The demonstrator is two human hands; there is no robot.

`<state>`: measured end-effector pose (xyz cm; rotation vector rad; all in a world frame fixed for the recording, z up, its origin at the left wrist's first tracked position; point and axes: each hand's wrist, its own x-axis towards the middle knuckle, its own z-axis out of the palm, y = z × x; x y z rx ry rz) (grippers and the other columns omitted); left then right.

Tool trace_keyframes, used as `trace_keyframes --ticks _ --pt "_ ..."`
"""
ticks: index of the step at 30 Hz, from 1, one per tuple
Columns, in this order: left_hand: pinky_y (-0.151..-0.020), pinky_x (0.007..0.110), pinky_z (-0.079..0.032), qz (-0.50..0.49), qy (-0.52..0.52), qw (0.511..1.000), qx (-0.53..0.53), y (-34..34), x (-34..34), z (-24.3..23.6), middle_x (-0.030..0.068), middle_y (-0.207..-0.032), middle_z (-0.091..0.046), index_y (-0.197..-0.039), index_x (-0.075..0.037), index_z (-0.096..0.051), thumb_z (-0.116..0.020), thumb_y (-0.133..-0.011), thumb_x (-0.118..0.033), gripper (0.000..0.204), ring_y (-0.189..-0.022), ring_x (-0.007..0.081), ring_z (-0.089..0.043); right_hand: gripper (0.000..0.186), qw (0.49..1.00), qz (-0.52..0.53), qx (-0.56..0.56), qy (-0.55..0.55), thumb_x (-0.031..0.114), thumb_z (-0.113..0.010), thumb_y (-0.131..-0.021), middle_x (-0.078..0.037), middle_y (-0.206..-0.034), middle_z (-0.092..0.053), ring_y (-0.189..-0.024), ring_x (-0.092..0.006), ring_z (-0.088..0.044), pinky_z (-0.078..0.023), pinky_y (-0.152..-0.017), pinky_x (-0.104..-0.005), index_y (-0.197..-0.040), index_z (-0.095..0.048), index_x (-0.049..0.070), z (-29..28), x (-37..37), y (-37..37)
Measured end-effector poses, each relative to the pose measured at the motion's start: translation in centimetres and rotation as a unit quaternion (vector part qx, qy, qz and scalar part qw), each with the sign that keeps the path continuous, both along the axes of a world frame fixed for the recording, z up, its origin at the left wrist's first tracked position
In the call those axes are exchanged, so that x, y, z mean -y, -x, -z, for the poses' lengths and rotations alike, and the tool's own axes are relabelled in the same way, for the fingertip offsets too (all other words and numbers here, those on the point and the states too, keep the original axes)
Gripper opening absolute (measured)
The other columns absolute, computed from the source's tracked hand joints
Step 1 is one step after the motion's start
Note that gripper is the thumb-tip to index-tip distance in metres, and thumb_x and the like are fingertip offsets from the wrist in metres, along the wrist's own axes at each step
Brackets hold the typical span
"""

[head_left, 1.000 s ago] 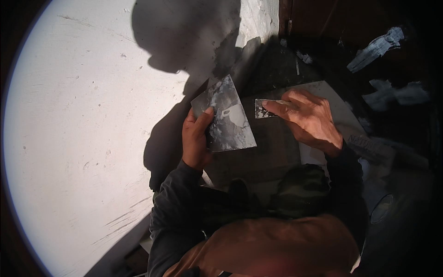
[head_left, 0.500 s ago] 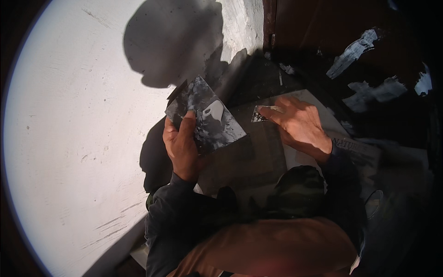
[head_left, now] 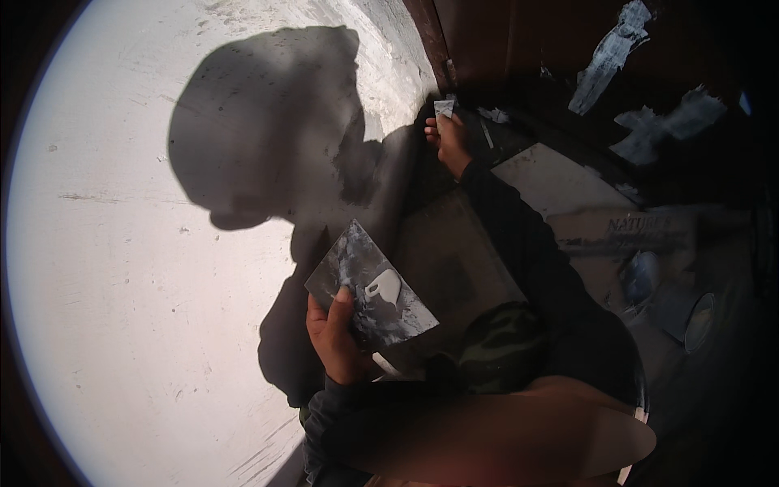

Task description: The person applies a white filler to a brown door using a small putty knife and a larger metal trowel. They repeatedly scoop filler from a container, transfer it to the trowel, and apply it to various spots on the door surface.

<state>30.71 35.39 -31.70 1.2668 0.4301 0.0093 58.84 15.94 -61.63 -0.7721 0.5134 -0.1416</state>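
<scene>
My left hand (head_left: 331,333) holds a square, smudged grey board (head_left: 357,250) in the lower middle, thumb on its face, with a blob of white paste (head_left: 388,286) on it. My right hand (head_left: 450,146) is stretched far forward to the corner where the white wall (head_left: 105,203) meets a dark brown door frame (head_left: 423,28). It grips a small flat pale scraper (head_left: 444,107), held upright beside the wall. Whether the scraper touches the wall I cannot tell. My shadow covers much of the wall around both hands.
The brown door (head_left: 511,32) carries white smears. On the floor lie a dark sheet (head_left: 438,243), a pale board (head_left: 548,174), printed cardboard (head_left: 608,231) and a metal can (head_left: 673,312) on its side. My camouflage-clad knee (head_left: 495,341) is below my right arm.
My right hand with the scraper has moved forward and left to the wall corner. My left hand and the board have dropped lower in view, as the view has shifted.
</scene>
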Motion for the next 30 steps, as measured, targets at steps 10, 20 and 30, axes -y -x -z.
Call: trace_keyframes --ticks 10,20,30 --pt "-0.079 0.03 -0.055 0.046 -0.037 0.998 -0.029 -0.6 -0.1 0.4 0.01 -0.107 -0.065 -0.127 0.001 -0.051 -0.056 -0.094 -0.016 0.036 -0.09 0.0173 -0.067 0.014 0.995 0.084 -0.018 -0.045 0.011 -0.05 -0.098 -0.012 -0.089 -0.067 -0.069 -0.0198 -0.066 -0.056 -0.057 -0.0314 -0.108 -0.053 0.001 -1.7 -0.2 -4.7" --pt "-0.081 0.032 -0.054 0.052 -0.028 0.998 -0.02 -0.4 -0.2 1.0 0.0101 -0.107 -0.065 -0.124 0.0 -0.053 -0.056 -0.094 -0.014 0.033 -0.091 0.019 -0.066 0.014 0.991 0.121 0.031 0.038 0.009 -0.052 -0.097 -0.011 -0.078 -0.062 -0.051 -0.016 -0.06 -0.05 -0.042 -0.0283 -0.093 -0.056 -0.004 -9.0 -2.9 -3.7" --pt "-0.081 0.032 -0.054 0.048 -0.028 0.998 -0.038 -1.0 -0.4 1.1 0.0095 -0.107 -0.065 -0.121 0.0 -0.056 -0.059 -0.092 -0.013 0.031 -0.09 0.0173 -0.066 0.013 0.993 0.102 -0.001 0.05 0.009 -0.048 -0.097 -0.011 -0.082 -0.063 -0.05 -0.018 -0.061 -0.048 -0.042 -0.0307 -0.104 -0.055 0.001 -2.1 -2.5 -4.7"
